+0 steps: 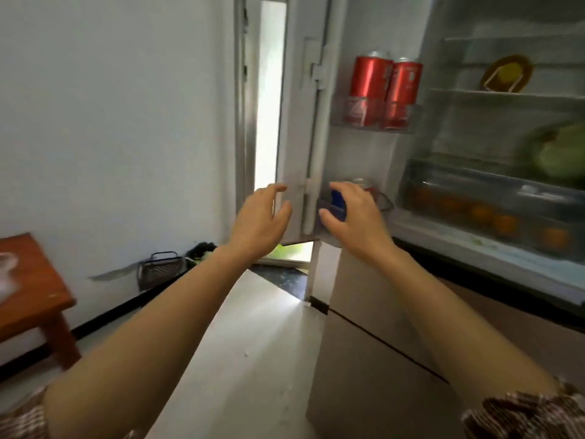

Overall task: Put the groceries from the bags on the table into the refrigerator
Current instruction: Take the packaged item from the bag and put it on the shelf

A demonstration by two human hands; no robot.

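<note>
Head view: gripping blue pack [336, 198] with right hand [353, 218] at lower fridge door [297, 122]; left hand [260, 218] empty, fingers spread.

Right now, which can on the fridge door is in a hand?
The blue can, gripped by the right hand low on the fridge door. The two red cans stand untouched higher up.

Below and left of my left fingers [272, 189], a dark wire basket with a handle [160, 269] sits on the pale tiled floor [253, 343] against the plain white wall [110, 106]. Just above those fingers rises a narrow, bright door gap [269, 106].
</note>
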